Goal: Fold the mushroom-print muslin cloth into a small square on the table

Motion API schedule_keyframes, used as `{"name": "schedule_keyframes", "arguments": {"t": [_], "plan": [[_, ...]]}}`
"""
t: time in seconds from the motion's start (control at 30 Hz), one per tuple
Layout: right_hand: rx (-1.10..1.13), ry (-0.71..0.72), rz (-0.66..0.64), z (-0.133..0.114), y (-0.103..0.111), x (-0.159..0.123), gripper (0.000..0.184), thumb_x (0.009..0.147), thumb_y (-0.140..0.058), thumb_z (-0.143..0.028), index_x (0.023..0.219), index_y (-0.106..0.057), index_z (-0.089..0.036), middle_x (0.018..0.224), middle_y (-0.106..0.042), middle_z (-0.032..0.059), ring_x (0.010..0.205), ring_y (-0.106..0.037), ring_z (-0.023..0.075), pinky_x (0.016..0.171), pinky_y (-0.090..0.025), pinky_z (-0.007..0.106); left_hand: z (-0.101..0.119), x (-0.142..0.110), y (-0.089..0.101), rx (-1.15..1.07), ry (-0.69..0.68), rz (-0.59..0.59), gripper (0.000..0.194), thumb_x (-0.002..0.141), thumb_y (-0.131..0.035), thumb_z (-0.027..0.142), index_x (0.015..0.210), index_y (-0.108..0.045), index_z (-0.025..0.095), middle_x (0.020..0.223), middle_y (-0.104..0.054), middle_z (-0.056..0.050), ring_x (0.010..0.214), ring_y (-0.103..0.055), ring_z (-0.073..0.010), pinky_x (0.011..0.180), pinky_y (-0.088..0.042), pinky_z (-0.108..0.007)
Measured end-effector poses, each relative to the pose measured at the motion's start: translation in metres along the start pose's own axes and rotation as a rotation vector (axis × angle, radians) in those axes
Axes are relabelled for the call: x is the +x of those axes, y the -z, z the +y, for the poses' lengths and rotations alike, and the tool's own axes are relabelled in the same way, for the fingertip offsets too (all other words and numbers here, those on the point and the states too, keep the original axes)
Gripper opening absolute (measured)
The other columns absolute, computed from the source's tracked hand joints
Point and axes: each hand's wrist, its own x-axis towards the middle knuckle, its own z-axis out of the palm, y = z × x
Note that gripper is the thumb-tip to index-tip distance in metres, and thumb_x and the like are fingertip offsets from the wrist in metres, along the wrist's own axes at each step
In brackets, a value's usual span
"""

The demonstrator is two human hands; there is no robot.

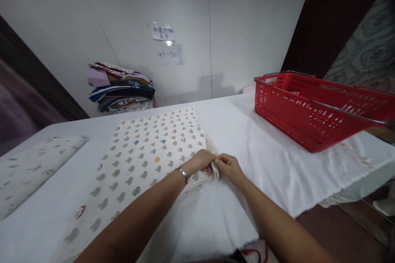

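A folded cream cloth (pixel 145 152) printed with small grey and coloured mouse-head shapes lies long across the white table (pixel 262 160). Both my hands meet at its right edge, where several folded layers show. My left hand (pixel 200 162), with a metal watch on the wrist, rests on top of the cloth and its fingers curl over that edge. My right hand (pixel 228 166) pinches the stacked layers of the same edge from the side. The fingertips of both hands are closed on the cloth.
A red plastic basket (pixel 321 109) with metal handles stands at the right end of the table. A second folded patterned cloth (pixel 31 168) lies at the left. A pile of folded coloured fabrics (pixel 120 88) sits against the back wall under two paper notes.
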Motion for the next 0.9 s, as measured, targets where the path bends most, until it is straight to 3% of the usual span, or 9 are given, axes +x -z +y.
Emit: {"name": "schedule_keyframes", "arguments": {"t": [0.13,0.27,0.33,0.43,0.57,0.77,0.9], "plan": [[-0.342,-0.075,0.128,-0.008,0.008,0.003,0.029,0.084,-0.045,-0.04,0.073,-0.06,-0.018,0.065,-0.059,0.0008,0.062,-0.051,0.0135,0.058,-0.035,0.024,-0.003,0.003,0.007,0.049,-0.029,0.028,0.015,0.074,-0.049,0.024,0.062,-0.05,0.015,0.045,-0.053,0.0,0.044,-0.053,-0.0122,0.042,-0.038,-0.019],[-0.667,-0.161,0.05,-0.019,0.007,0.002,0.029,0.083,-0.048,-0.043,0.073,-0.061,-0.018,0.071,-0.064,0.0045,0.063,-0.053,0.0154,0.056,-0.03,0.025,-0.006,0.003,0.01,0.167,-0.059,0.05,0.015,0.073,-0.046,0.025,0.063,-0.051,0.015,0.044,-0.053,-0.001,0.045,-0.054,-0.0135,0.043,-0.039,-0.021],[-0.723,-0.159,0.028,-0.017,0.005,0.003,0.023,0.081,-0.049,-0.037,0.07,-0.059,-0.019,0.07,-0.063,0.0042,0.063,-0.052,0.0152,0.055,-0.028,0.025,-0.008,0.002,0.009,0.208,-0.073,0.064,0.016,0.072,-0.046,0.026,0.062,-0.053,0.015,0.045,-0.053,-0.001,0.046,-0.055,-0.0136,0.045,-0.04,-0.021],[-0.521,-0.134,0.06,-0.008,0.004,0.004,0.019,0.079,-0.049,-0.03,0.066,-0.055,-0.019,0.062,-0.058,-0.0001,0.06,-0.049,0.0128,0.055,-0.029,0.023,-0.01,0.001,0.008,0.259,-0.102,0.119,0.018,0.072,-0.045,0.027,0.061,-0.054,0.016,0.046,-0.054,-0.001,0.047,-0.055,-0.014,0.046,-0.039,-0.021],[-0.156,-0.058,0.099,0.002,0.003,0.005,0.024,0.078,-0.049,-0.037,0.062,-0.048,-0.019,0.054,-0.044,-0.0049,0.053,-0.04,0.0109,0.051,-0.03,0.022,-0.01,0.0,0.005,0.33,-0.137,0.179,0.02,0.071,-0.044,0.028,0.059,-0.054,0.016,0.047,-0.055,-0.002,0.047,-0.055,-0.0146,0.046,-0.037,-0.022],[0.037,-0.028,0.028,0.002,-0.002,0.001,0.022,0.076,-0.051,-0.036,0.062,-0.045,-0.019,0.054,-0.04,-0.0061,0.052,-0.037,0.0098,0.049,-0.029,0.021,-0.007,0.001,-0.003,0.142,-0.098,0.116,0.013,0.069,-0.048,0.025,0.063,-0.054,0.015,0.053,-0.055,-0.001,0.048,-0.054,-0.0131,0.045,-0.039,-0.021],[0.051,-0.048,-0.015,0.002,-0.002,-0.001,0.023,0.079,-0.049,-0.037,0.066,-0.045,-0.02,0.053,-0.041,-0.0067,0.049,-0.038,0.0094,0.048,-0.031,0.021,-0.006,-0.001,-0.007,0.063,-0.087,0.091,0.011,0.072,-0.046,0.023,0.066,-0.051,0.016,0.05,-0.05,0.002,0.043,-0.05,-0.0107,0.042,-0.039,-0.019]]}}
